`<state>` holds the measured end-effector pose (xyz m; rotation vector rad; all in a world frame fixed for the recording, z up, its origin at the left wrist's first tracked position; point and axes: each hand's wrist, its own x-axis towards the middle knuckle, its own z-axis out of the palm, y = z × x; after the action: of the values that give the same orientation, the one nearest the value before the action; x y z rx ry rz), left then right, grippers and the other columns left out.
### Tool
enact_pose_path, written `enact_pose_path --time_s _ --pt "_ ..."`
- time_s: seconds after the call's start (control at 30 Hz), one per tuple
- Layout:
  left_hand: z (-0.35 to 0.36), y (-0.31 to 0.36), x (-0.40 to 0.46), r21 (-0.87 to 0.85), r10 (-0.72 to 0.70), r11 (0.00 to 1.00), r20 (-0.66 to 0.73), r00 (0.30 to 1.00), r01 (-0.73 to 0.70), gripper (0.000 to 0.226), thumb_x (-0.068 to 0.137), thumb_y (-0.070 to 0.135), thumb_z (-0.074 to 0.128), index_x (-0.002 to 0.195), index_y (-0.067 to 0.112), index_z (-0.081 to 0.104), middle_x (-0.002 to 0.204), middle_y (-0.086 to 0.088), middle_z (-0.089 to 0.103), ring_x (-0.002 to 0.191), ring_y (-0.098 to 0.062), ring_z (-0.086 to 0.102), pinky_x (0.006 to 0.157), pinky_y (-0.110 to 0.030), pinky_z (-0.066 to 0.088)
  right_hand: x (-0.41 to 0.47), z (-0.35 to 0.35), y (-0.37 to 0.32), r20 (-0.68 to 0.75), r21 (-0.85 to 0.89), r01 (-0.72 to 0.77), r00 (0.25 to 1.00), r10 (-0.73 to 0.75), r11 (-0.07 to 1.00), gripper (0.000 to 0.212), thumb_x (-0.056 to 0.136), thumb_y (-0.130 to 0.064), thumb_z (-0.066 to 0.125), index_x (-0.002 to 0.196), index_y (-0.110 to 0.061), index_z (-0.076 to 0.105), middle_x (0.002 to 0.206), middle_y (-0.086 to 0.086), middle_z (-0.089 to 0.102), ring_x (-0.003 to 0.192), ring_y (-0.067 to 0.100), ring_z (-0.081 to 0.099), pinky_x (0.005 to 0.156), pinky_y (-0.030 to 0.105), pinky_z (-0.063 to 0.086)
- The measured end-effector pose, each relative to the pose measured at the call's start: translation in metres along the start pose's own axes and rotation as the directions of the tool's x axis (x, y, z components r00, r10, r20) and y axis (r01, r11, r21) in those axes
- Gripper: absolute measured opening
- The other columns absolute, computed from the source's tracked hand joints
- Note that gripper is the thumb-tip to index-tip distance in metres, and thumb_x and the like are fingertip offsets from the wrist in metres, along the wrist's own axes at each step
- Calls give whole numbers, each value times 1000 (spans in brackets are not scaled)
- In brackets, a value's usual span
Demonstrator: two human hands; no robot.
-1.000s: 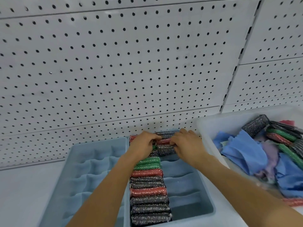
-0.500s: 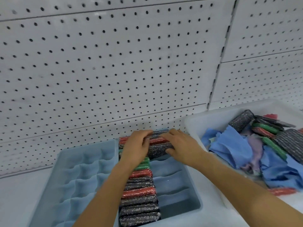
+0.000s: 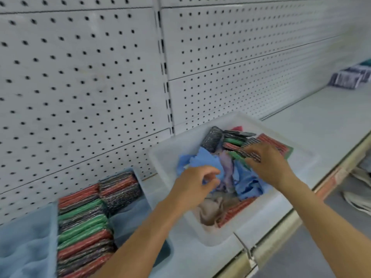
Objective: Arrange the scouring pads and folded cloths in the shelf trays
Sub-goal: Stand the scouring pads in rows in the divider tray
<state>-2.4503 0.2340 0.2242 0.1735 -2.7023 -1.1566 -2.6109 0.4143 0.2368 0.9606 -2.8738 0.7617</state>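
A white bin (image 3: pixel 160 157) on the shelf holds loose blue cloths (image 3: pixel 202 159), a purple cloth (image 3: pixel 227 169) and several red, green and grey scouring pads (image 3: pixel 234 140). My left hand (image 3: pixel 192 187) hovers over the bin's near left side with fingers curled above a blue cloth; the blur hides whether it touches. My right hand (image 3: pixel 267 161) reaches into the pads at the bin's right, fingertips on a dark pad (image 3: pixel 251 154). At lower left a blue divided tray (image 3: pixel 140 213) carries a packed row of pads (image 3: pixel 84 223) standing on edge.
A second blue divided tray (image 3: pixel 22 247) sits at the far left. White pegboard (image 3: pixel 80 77) backs the shelf. The shelf's front edge (image 3: pixel 281 229) runs diagonally at the right. Dark packaged goods (image 3: pixel 349 77) lie far right on the shelf. A white shoe (image 3: pixel 359 199) shows on the floor below.
Both hands left the row of pads in the blue tray and moved right into the white bin. The view swung right with them.
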Motion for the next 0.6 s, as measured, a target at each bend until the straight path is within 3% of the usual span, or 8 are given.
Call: enact_pose_path --time_s 0.07,0.17,0.3,0.43,0.53,0.6 --pt "11 5 9 19 -1 1000 185 983 -2 35 91 31 66 123 17 65 113 1 71 102 -8 64 88 -15 47 7 -6 16 23 -112 -80 996 83 991 45 88 -24 64 131 -16 55 135 14 51 126 34 44 104 41 35" --pt "21 11 16 41 -38 999 401 915 24 51 86 37 71 131 15 59 123 -3 67 107 -11 63 93 -23 48 19 -10 28 62 -231 -144 985 162 962 65 87 -32 63 144 -15 36 138 22 41 126 40 38 105 46 31" --pt "29 16 19 159 -60 987 470 881 -17 62 81 40 76 136 19 54 128 -1 64 110 -12 62 87 -18 44 30 -7 35 145 -309 -162 966 215 937 77 83 -40 64 146 -16 25 140 19 41 127 41 38 101 50 36" --pt "28 20 21 169 -57 985 470 881 -27 53 83 19 72 133 18 56 121 -5 67 102 -17 66 90 -32 54 33 -5 33 68 -398 -163 976 206 903 59 80 -40 65 127 -14 42 118 16 55 112 36 48 88 47 45" --pt "30 15 18 263 -59 963 422 905 -60 46 81 12 66 127 17 59 115 -8 68 99 -23 65 84 -41 55 32 -7 30 15 -299 -165 984 177 940 31 80 -26 61 107 -13 54 97 12 62 96 33 53 77 41 49" --pt "30 12 13 303 -73 952 374 925 -47 34 83 13 63 117 14 63 107 -10 68 94 -26 64 79 -44 54 30 -12 24 -8 -199 -182 983 184 963 22 82 -25 59 100 -13 60 94 10 66 90 32 58 74 41 52"
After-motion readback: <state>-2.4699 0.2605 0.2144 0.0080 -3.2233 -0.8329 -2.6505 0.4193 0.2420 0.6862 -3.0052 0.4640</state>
